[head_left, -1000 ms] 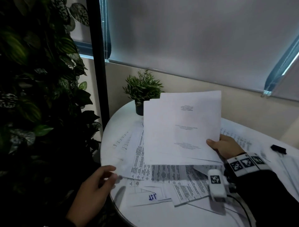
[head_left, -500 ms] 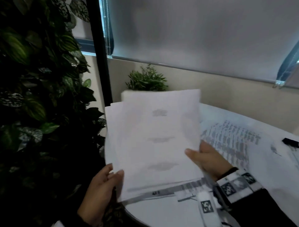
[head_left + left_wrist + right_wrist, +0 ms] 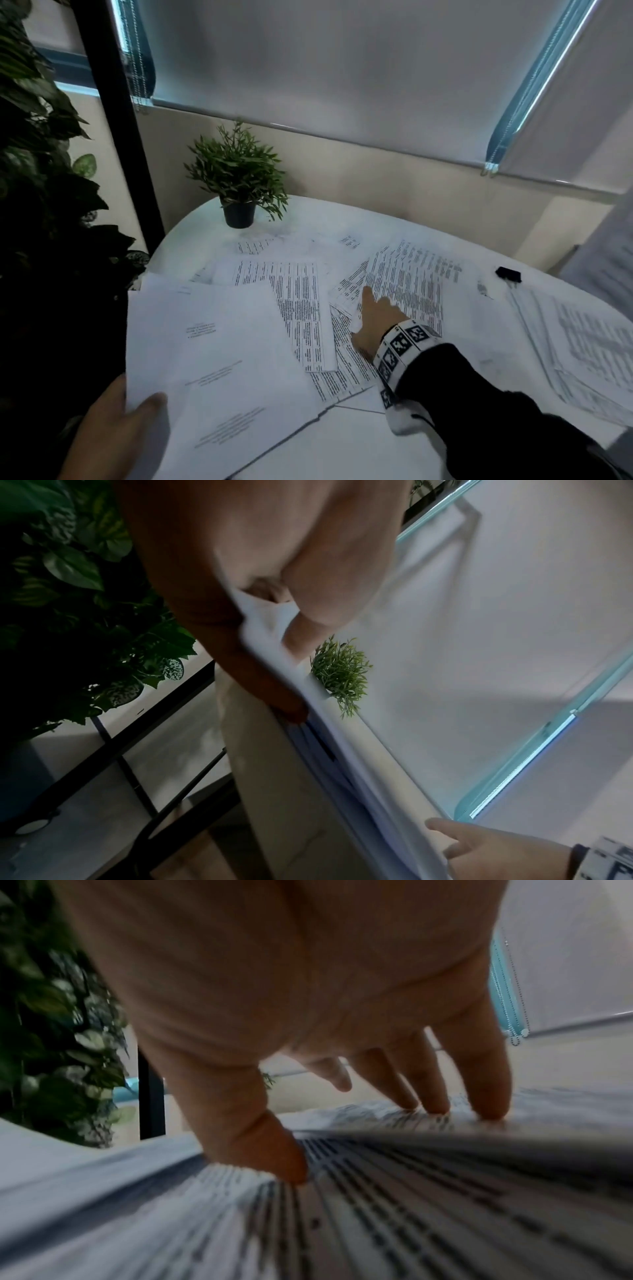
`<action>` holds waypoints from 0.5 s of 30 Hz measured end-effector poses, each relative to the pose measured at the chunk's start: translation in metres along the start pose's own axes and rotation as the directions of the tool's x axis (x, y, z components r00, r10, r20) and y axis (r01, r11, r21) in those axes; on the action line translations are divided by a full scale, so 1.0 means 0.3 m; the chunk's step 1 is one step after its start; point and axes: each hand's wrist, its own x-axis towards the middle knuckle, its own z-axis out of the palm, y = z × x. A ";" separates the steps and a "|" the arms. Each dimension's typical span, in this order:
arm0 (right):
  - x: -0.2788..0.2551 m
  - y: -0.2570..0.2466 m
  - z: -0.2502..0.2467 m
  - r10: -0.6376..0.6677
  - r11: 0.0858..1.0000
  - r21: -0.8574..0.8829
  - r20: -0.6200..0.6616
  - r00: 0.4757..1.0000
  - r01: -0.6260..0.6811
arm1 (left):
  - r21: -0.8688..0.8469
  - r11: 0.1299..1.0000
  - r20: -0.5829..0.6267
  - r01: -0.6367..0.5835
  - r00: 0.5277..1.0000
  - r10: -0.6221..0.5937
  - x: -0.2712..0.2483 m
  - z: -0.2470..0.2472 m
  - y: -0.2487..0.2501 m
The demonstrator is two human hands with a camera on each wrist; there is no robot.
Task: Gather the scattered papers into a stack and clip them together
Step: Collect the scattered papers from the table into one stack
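Observation:
My left hand (image 3: 144, 407) grips a stack of white papers (image 3: 219, 359) at its near left corner, thumb on top. It holds the stack low over the table's front left. In the left wrist view the thumb and fingers (image 3: 294, 710) pinch the stack's edge (image 3: 342, 750). My right hand (image 3: 373, 308) lies with straight fingers on loose printed sheets (image 3: 404, 281) at mid-table. In the right wrist view its fingertips (image 3: 486, 1107) and thumb touch a printed sheet (image 3: 411, 1204). A black binder clip (image 3: 508, 274) lies at the far right.
More printed sheets (image 3: 294, 301) overlap between the stack and my right hand, and another pile (image 3: 589, 349) lies at the right edge. A small potted plant (image 3: 238, 212) stands at the back of the round white table (image 3: 359, 445). Large dark foliage (image 3: 41, 205) fills the left.
My right hand has let go of the stack and moved right onto the loose printed sheets. The left hand alone now holds the stack, lowered toward the table.

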 end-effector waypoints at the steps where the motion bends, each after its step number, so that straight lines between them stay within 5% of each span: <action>1: 0.006 0.001 0.002 -0.015 1.000 -0.003 0.016 1.000 0.015 | 0.016 1.000 0.005 0.005 1.000 -0.005 -0.005 0.006 0.008; 7: -0.078 -0.017 -0.075 -0.039 0.998 0.047 -0.125 0.991 0.046 | -0.071 0.998 0.032 0.002 0.999 0.001 -0.032 0.016 0.049; 10: -0.171 -0.107 -0.051 -0.162 0.987 -0.049 -0.202 0.966 0.155 | -0.053 0.999 0.031 0.012 0.999 -0.010 -0.025 0.017 0.044; 15: -0.167 -0.144 -0.019 -0.240 0.969 -0.080 -0.072 0.968 0.234 | -0.015 1.000 0.057 -0.011 0.998 0.012 -0.025 0.002 0.039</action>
